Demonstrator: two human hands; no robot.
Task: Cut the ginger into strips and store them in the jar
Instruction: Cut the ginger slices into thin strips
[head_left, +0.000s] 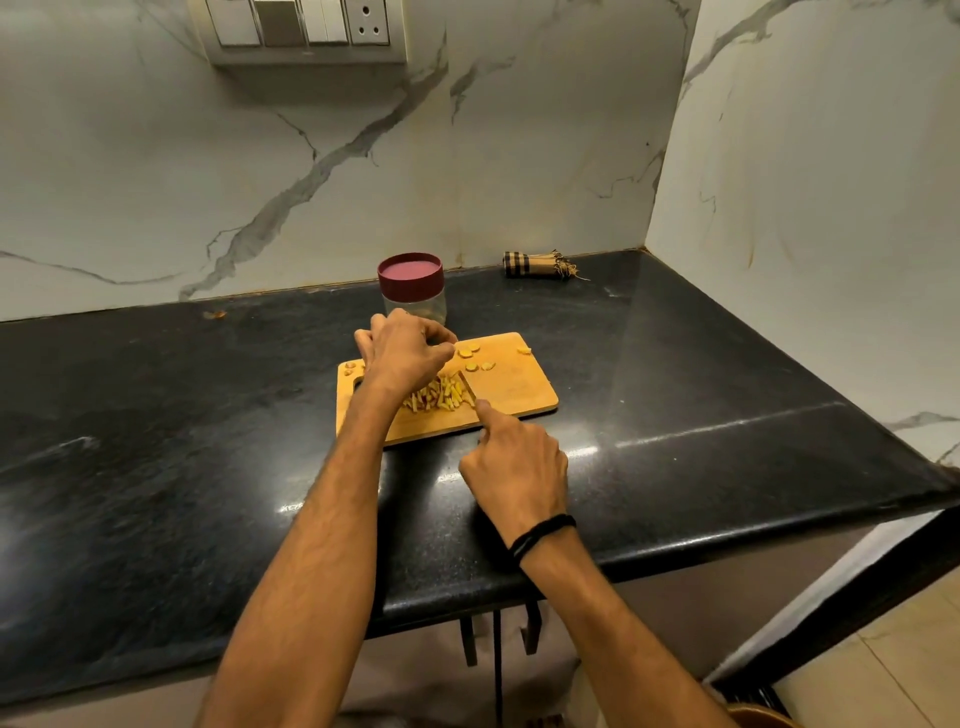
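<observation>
A wooden cutting board (519, 395) lies on the black counter. On it is a pile of yellow ginger strips (439, 397), with a few round ginger slices (472, 359) behind it. My left hand (402, 353) hovers over the board's back left, its curled fingertips pinching a small ginger piece that is mostly hidden. My right hand (514, 467) grips a knife, index finger stretched along the spine. The knife blade (467, 387) rests at the right side of the strip pile, and its handle is hidden in my fist. A clear jar with a maroon lid (411, 286) stands closed just behind the board.
A folded checked cloth (535, 265) lies at the back by the marble wall. A small ginger scrap (214, 314) sits on the counter (701, 364) at the far left. The counter ends in a front edge and a right corner. A switch panel (304, 26) is on the wall above.
</observation>
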